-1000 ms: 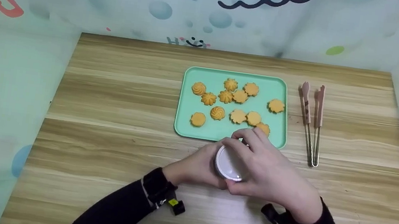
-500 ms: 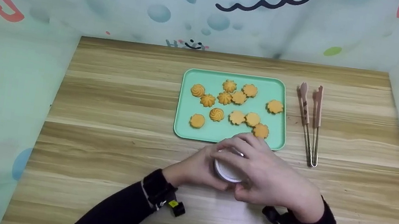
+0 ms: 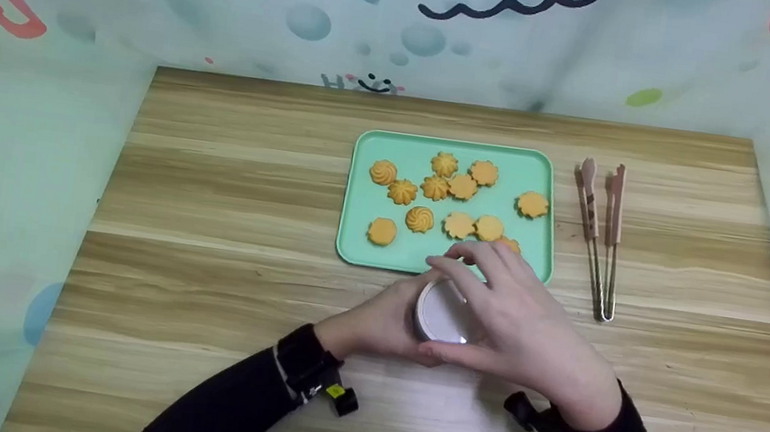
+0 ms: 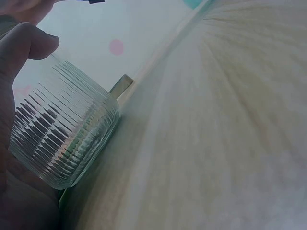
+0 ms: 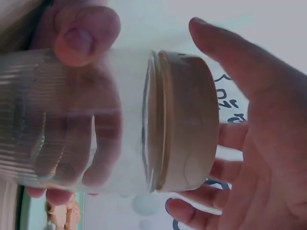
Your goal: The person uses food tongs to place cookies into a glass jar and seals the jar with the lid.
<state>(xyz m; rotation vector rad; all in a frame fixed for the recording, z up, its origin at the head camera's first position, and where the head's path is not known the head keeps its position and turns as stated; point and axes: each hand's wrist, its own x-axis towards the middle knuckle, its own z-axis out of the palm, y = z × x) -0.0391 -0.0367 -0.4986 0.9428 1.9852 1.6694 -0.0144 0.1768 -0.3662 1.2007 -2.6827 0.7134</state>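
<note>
Upright in front of the tray stands a clear ribbed glass jar (image 5: pixel 132 120) with a pale lid (image 3: pixel 443 314) on its mouth. My left hand (image 3: pixel 379 319) grips the jar's body from the left, its fingers wrapped round the glass in the right wrist view. My right hand (image 3: pixel 519 327) arches over the lid. In the right wrist view its thumb stands off the lid's side (image 5: pixel 192 122), and the fingers spread behind it. The left wrist view shows the ribbed lower part (image 4: pixel 69 127) close over the table.
Just beyond the hands lies a green tray (image 3: pixel 345 196) with several flower-shaped cookies (image 3: pixel 419 219) scattered on it. Pink-tipped metal tongs (image 3: pixel 618 217) lie right of the tray on the wooden table (image 3: pixel 227 173). Printed cloth walls (image 3: pixel 303 49) border the table.
My right hand turned over the lid, fingers drawing nearer the tray's front edge and back, and its thumb and fingers are now spread wider. My left hand keeps its grip on the jar.
</note>
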